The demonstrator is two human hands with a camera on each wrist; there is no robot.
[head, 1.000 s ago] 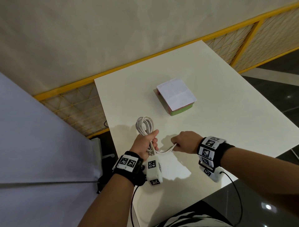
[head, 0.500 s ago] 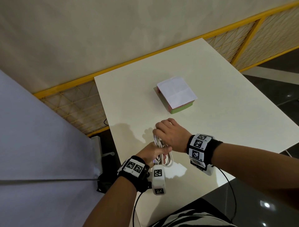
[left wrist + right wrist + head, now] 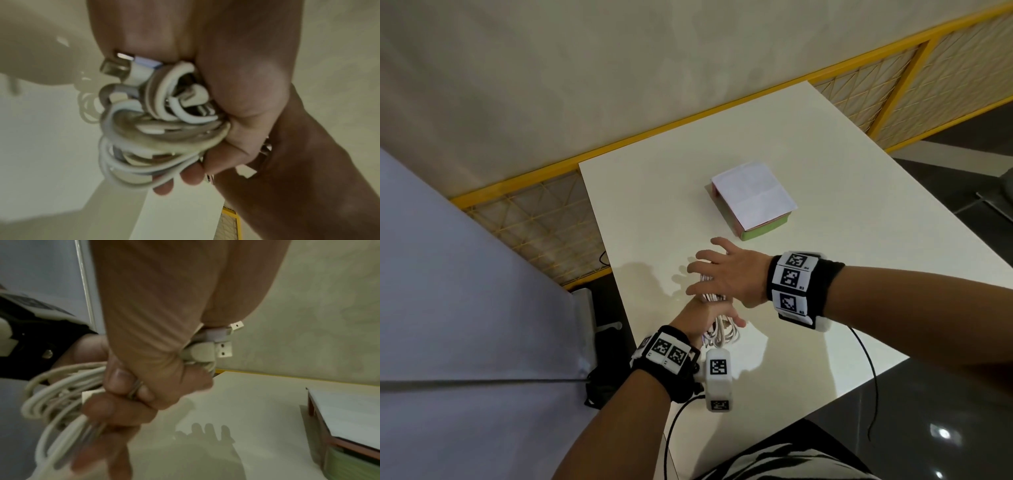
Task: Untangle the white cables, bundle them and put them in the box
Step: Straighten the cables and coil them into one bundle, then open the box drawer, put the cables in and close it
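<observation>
The white cables are coiled into one bundle near the table's front left corner. My left hand grips the bundle round its middle, and its fingers wrap the loops in the left wrist view. My right hand lies over the far end of the bundle with its fingers spread straight. Its thumb is hidden. USB plugs stick out beside the right palm. The box, green and pink with a white sheet on top, stands just beyond my right hand.
The white table ends close to my body and at the left by my left wrist. A yellow mesh railing runs behind it. A pale panel fills the left. A black wrist cable hangs off the front edge.
My right hand left the cable end at the right, came over the bundle and has now spread its fingers. The left hand tipped the bundle, so the loops point toward me.
</observation>
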